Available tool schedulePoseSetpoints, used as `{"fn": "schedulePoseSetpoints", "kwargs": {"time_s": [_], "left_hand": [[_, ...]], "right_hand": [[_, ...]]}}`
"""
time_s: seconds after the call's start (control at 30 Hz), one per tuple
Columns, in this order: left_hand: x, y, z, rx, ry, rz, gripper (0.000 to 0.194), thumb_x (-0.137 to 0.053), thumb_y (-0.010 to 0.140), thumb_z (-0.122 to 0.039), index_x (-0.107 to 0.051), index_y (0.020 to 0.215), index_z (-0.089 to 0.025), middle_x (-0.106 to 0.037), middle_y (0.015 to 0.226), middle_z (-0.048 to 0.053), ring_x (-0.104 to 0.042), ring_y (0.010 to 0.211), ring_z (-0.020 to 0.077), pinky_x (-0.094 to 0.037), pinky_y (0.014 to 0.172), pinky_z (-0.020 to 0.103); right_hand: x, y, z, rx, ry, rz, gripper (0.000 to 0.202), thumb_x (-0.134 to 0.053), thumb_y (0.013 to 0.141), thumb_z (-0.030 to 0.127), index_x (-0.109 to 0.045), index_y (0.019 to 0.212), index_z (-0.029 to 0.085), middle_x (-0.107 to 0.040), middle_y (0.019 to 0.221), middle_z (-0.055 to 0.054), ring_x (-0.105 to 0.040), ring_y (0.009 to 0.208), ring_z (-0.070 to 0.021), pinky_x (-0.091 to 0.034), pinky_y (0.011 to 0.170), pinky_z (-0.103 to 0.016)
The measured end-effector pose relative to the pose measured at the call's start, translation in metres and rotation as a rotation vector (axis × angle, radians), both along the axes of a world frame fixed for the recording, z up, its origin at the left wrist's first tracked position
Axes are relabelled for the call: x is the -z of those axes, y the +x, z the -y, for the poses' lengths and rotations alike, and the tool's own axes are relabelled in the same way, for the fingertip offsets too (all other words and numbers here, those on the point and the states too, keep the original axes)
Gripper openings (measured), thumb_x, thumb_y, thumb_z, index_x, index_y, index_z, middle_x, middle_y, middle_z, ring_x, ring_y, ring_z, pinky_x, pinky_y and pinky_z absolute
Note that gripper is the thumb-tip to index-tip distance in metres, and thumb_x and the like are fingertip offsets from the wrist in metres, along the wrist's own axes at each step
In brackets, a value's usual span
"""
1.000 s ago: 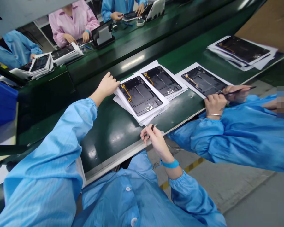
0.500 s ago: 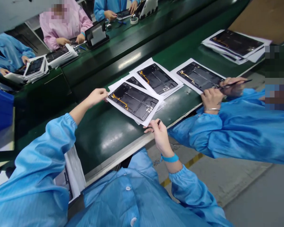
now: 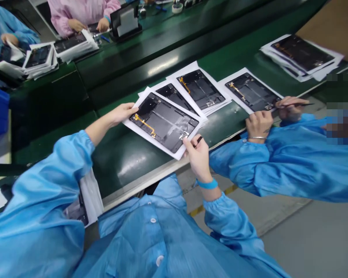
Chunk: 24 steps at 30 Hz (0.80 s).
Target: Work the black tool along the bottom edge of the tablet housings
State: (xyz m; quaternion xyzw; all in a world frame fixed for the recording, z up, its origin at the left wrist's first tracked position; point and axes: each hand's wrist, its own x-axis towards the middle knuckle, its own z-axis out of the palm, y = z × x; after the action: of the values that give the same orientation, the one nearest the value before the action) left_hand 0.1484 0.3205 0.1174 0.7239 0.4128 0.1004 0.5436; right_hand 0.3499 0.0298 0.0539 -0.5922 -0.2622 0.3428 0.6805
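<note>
The black panel (image 3: 162,123) has come further off the pile toward me and to my left since the earlier frame, riding on its white sheet (image 3: 179,155), and more of the panel beneath (image 3: 176,96) now shows. My right hand (image 3: 199,157) has gone from the sheet's corner to a fuller hold, thumb over the panel's right end, beside its small metal parts. That gives me a grip at both ends, where before my left hand did most of the holding.

My left hand (image 3: 124,112) pinches the left corner of the sheet between thumb and fingers. My right thumb and fingers pinch the near right corner; something small and black shows at those fingers, and I can't tell whether I hold it or wear it. The panel lies face up, orange ribbon to the left, its near corner close to the near edge of the green worktop (image 3: 118,150). I judge it raised, though I can't see how far it clears the pile.

Just to the right sits another panel (image 3: 201,88) on its own papers. Beyond it, also along the near edge, a co-worker's hands (image 3: 259,122) are at a further panel (image 3: 251,92), one holding a thin dark tool (image 3: 306,104).
</note>
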Motion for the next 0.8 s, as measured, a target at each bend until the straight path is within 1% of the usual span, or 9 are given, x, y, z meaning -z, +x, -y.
{"fn": "schedulePoseSetpoints", "kwargs": {"time_s": [0.1,0.17,0.27,0.33,0.43,0.5,0.57,0.67,0.8], "left_hand": [[-0.010,-0.059,0.007,0.007,-0.065,-0.035,0.089,-0.096,0.057,-0.090,-0.077,0.102,-0.016,-0.077,0.094,0.005,-0.067,0.084,0.0213,-0.052,0.074,0.029],[-0.009,-0.099,0.006,0.038,-0.088,-0.125,0.091,-0.094,0.056,-0.093,-0.079,0.103,-0.017,-0.077,0.096,0.006,-0.068,0.085,0.0233,-0.052,0.077,0.031],[0.004,-0.146,0.001,0.176,0.010,-0.358,0.070,-0.086,0.075,-0.085,-0.078,0.095,-0.018,-0.077,0.093,0.005,-0.069,0.087,0.0244,-0.050,0.081,0.033],[0.016,-0.164,0.001,0.298,0.154,-0.551,0.052,-0.075,0.093,-0.071,-0.077,0.092,-0.019,-0.075,0.087,0.004,-0.068,0.083,0.0223,-0.049,0.079,0.032],[0.027,-0.169,0.013,0.443,0.498,-0.810,0.038,-0.058,0.112,-0.048,-0.079,0.119,-0.017,-0.079,0.097,0.002,-0.066,0.082,0.0165,-0.048,0.077,0.027],[0.028,-0.164,0.026,0.452,0.690,-0.872,0.040,-0.055,0.117,-0.037,-0.068,0.148,-0.015,-0.080,0.126,0.005,-0.069,0.097,0.0165,-0.051,0.087,0.026],[0.026,-0.156,0.039,0.453,0.760,-0.863,0.045,-0.052,0.119,-0.029,-0.058,0.160,-0.012,-0.072,0.150,0.011,-0.070,0.120,0.0225,-0.052,0.104,0.032],[0.023,-0.148,0.053,0.519,0.778,-0.863,0.042,-0.047,0.122,-0.026,-0.063,0.154,-0.004,-0.073,0.149,0.019,-0.071,0.136,0.0329,-0.053,0.116,0.042],[0.029,-0.143,0.054,0.501,0.765,-0.890,0.042,-0.044,0.123,-0.022,-0.068,0.147,0.003,-0.076,0.145,0.023,-0.072,0.141,0.0341,-0.054,0.122,0.045]], "right_hand": [[0.000,-0.058,0.031,-0.212,-0.049,-0.078,0.071,-0.084,0.090,0.076,-0.031,0.081,0.030,-0.042,0.064,0.013,-0.053,0.047,-0.0087,-0.045,0.049,-0.024],[0.006,-0.103,0.047,-0.393,-0.090,-0.151,0.069,-0.076,0.093,0.082,-0.033,0.080,0.029,-0.047,0.061,0.012,-0.058,0.049,-0.0101,-0.051,0.053,-0.025],[0.020,-0.156,0.061,-0.645,-0.145,-0.255,0.071,-0.070,0.092,0.090,-0.035,0.079,0.029,-0.062,0.068,0.007,-0.070,0.060,-0.0139,-0.063,0.067,-0.030],[0.029,-0.176,0.065,-0.772,-0.188,-0.301,0.071,-0.068,0.090,0.093,-0.038,0.080,0.029,-0.072,0.080,0.003,-0.077,0.069,-0.0167,-0.067,0.071,-0.033],[0.034,-0.176,0.067,-0.915,-0.261,-0.316,0.067,-0.066,0.092,0.093,-0.057,0.085,0.027,-0.083,0.101,-0.005,-0.082,0.083,-0.0207,-0.068,0.074,-0.035],[0.032,-0.163,0.067,-0.978,-0.307,-0.299,0.066,-0.066,0.094,0.091,-0.070,0.091,0.025,-0.086,0.107,-0.009,-0.082,0.090,-0.0223,-0.067,0.080,-0.036],[0.028,-0.146,0.065,-0.990,-0.326,-0.268,0.064,-0.065,0.099,0.086,-0.078,0.095,0.024,-0.086,0.106,-0.009,-0.080,0.093,-0.0225,-0.065,0.088,-0.037],[0.024,-0.124,0.052,-0.825,-0.217,-0.153,0.057,-0.064,0.106,0.076,-0.072,0.080,0.025,-0.082,0.093,-0.006,-0.074,0.088,-0.0212,-0.060,0.088,-0.037],[0.028,-0.108,0.030,-0.560,-0.111,0.099,0.061,-0.067,0.105,0.073,-0.056,0.067,0.027,-0.059,0.066,0.001,-0.062,0.070,-0.0192,-0.052,0.076,-0.035]]}}
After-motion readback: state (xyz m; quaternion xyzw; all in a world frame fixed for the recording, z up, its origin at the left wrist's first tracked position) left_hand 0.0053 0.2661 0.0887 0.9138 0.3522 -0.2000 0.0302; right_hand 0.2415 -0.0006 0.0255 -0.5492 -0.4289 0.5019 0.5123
